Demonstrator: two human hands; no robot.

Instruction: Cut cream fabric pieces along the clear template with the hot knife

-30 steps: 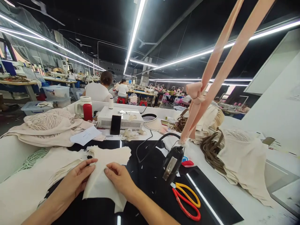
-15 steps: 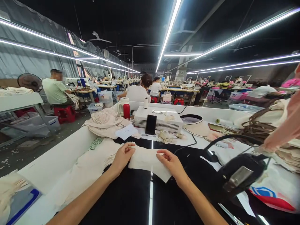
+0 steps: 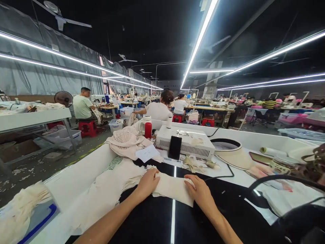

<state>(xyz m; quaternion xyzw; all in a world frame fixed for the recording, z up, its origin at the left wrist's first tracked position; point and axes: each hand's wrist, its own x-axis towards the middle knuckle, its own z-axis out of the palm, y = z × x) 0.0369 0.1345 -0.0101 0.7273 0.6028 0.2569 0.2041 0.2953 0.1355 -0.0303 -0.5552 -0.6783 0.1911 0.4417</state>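
Note:
A small cream fabric piece [image 3: 174,188] stretches between my two hands, just over a glossy black work surface [image 3: 152,220]. My left hand [image 3: 148,184] is closed, pinching the left end of the piece between thumb and fingers. At the other end, my right hand [image 3: 200,191] has its thumb and fingers closed on the right edge. A stack of cream fabric pieces [image 3: 109,183] lies just left of my left hand, partly behind that wrist. The lower edge of the held piece hangs free.
Behind the hands stand a white vented box [image 3: 188,140], a black phone [image 3: 175,148], a red bottle [image 3: 148,130] and a thread spool [image 3: 169,122]. A sun visor [image 3: 228,156] lies to the right. Dark curved equipment [image 3: 299,217] fills the lower right. Several people sit at sewing tables beyond.
My view has swung left and tilted up, so the scene sits further right and lower. The fabric piece stays between my hands, its right corner drooping less.

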